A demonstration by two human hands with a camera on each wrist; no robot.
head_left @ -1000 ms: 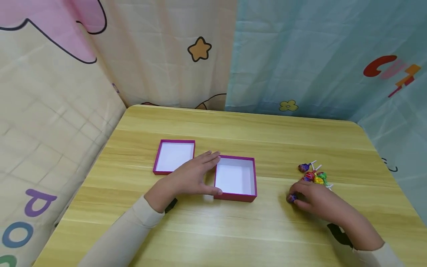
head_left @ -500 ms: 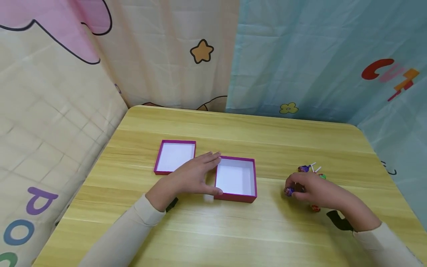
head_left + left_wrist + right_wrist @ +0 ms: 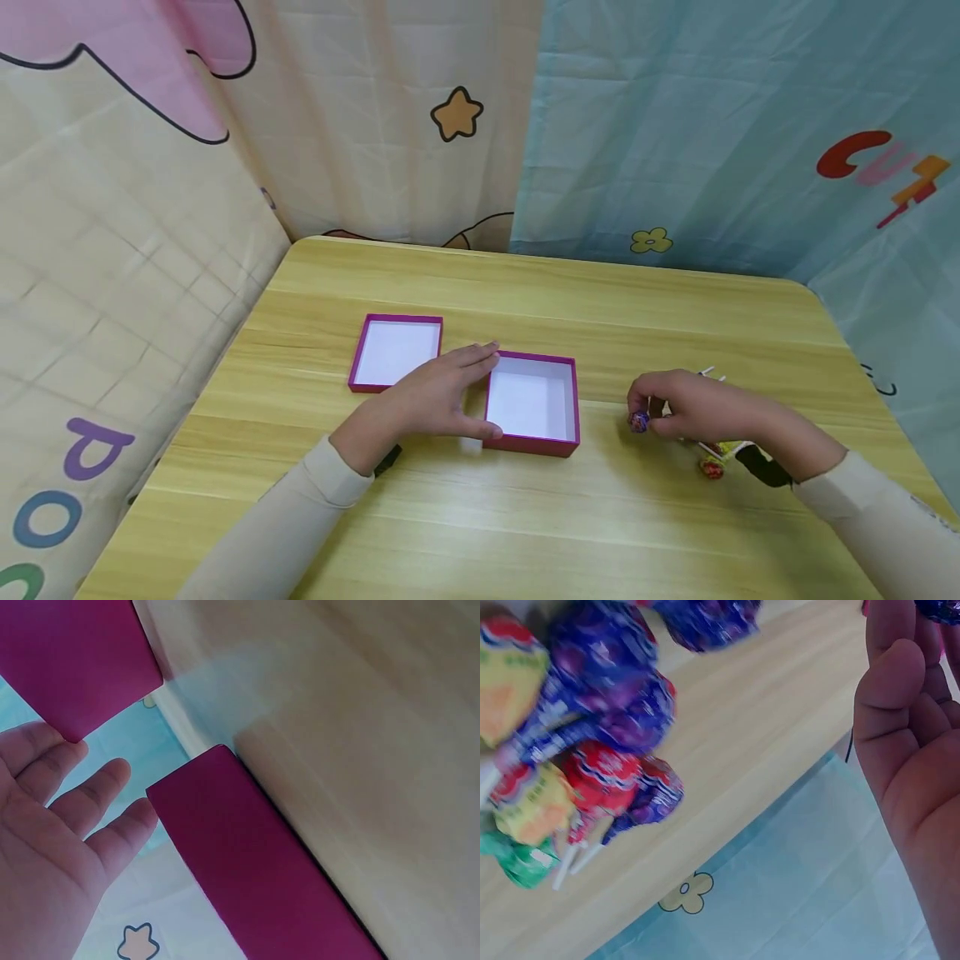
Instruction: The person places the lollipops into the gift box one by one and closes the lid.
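Playroom-like nook, walled in by child-themed printed cloth; whether in home, nursery or staged booth, cannot tell. Wood-grain tabletop (image 3: 465,533), rounded far corners, across lower frame. Cream cloth (image 3: 172,200) down left side: brick-like lines, pink shape (image 3: 150,58) at upper left, colored letters (image 3: 47,518) at lower left. Orange cartoon star (image 3: 457,114) at upper middle. Pale-blue cloth (image 3: 675,108) at upper right, hanging in folds, yellow flower (image 3: 651,241) low on it.
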